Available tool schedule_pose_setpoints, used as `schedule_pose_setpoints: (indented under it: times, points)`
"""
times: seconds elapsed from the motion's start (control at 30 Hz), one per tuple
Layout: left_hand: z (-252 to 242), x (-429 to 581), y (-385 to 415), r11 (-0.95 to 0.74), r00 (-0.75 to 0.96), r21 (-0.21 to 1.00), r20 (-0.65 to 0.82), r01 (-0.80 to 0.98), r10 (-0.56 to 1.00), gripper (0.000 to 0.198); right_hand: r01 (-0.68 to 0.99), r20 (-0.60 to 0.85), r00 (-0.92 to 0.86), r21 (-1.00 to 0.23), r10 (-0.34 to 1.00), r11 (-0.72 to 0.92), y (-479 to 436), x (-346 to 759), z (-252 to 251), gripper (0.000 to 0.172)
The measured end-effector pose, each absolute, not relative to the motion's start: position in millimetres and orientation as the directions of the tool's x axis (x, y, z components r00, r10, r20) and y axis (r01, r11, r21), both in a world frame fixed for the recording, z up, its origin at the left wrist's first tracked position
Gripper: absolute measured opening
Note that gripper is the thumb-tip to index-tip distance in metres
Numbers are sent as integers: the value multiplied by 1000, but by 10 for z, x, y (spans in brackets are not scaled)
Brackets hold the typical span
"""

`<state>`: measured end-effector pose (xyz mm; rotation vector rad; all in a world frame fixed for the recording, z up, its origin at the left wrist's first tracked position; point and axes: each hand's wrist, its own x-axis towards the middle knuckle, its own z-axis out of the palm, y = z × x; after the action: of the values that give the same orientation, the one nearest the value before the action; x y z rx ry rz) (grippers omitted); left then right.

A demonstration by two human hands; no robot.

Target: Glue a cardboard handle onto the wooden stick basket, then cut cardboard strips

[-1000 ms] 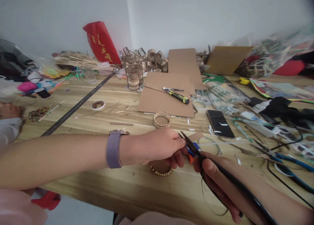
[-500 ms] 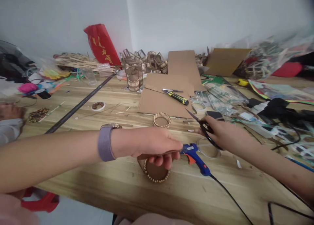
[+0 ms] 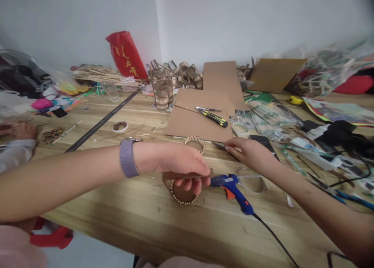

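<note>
Pinching a thin brown cardboard strip (image 3: 187, 175) between thumb and fingers, the left hand (image 3: 175, 167) holds it flat just above a bead-rimmed round piece (image 3: 182, 193), which sits on the wooden table (image 3: 146, 221) near its front edge. The strip looks light and bendy, so it would likely crease if squeezed mid-span; its end edges seem the safer hold. The bead rim looks fragile and is better taken by the sides. The right hand (image 3: 248, 154) lies palm-down over a metal blade (image 3: 219, 145) whose tip pokes out leftward. I cannot tell whether the fingers grip it or merely rest on it, since the handles are hidden under the palm. A blue glue gun (image 3: 232, 184) lies between the hands, its cord cut off below. A second beaded ring (image 3: 195, 142) stands just beyond.
</note>
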<state>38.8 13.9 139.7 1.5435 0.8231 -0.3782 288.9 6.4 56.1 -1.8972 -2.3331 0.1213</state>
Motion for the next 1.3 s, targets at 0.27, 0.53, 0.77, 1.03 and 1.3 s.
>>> schedule_pose_setpoints:
  times: [0.27, 0.53, 0.77, 1.03, 1.3]
  points:
    - [1373, 411, 158, 37, 688, 730, -659, 682, 304, 26, 245, -92, -358, -970, 929, -2, -481, 2318, 833, 27]
    - [1393, 402, 84, 149, 666, 724, -681, 673, 304, 26, -10, -325, -453, -929, 830, -369, -454, 2257, 835, 33]
    - [1354, 385, 72, 141, 715, 765, -639, 628, 283, 28, -51, -361, -486, -897, 796, -439, -472, 2244, 834, 32]
    - [1395, 408, 33, 134, 693, 747, -657, 651, 298, 28, 54, -347, -470, -929, 812, -366, -485, 2242, 811, 34]
    - [1394, 408, 48, 103, 685, 741, -658, 664, 312, 26, 143, -303, -457, -953, 837, -267, -486, 2178, 884, 36]
